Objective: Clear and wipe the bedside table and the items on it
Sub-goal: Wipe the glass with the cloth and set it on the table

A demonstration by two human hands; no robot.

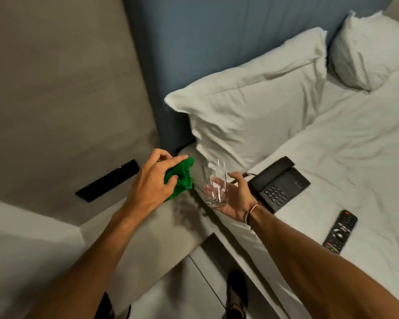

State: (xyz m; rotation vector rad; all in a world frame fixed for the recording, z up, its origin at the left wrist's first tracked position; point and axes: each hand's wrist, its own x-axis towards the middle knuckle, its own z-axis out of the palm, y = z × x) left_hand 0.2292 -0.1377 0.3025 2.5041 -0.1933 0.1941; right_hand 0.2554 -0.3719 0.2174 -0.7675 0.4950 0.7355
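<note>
Hands: left hand (pixel 151 180) grips a soft green cloth (pixel 179 180), right hand (pixel 230 196), at its 3 o'clock, cradles a fragile, slippery glass (pixel 213 184) low around its base.

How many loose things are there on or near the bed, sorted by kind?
Pillows: 2 (near pillow, far pillow)
Telephones: 1 (telephone)
Remote controls: 1 (remote)
Drinking glasses: 1 (glass, in the right hand)
Cloths: 1 (green cloth, in the left hand)
Total: 6
</note>
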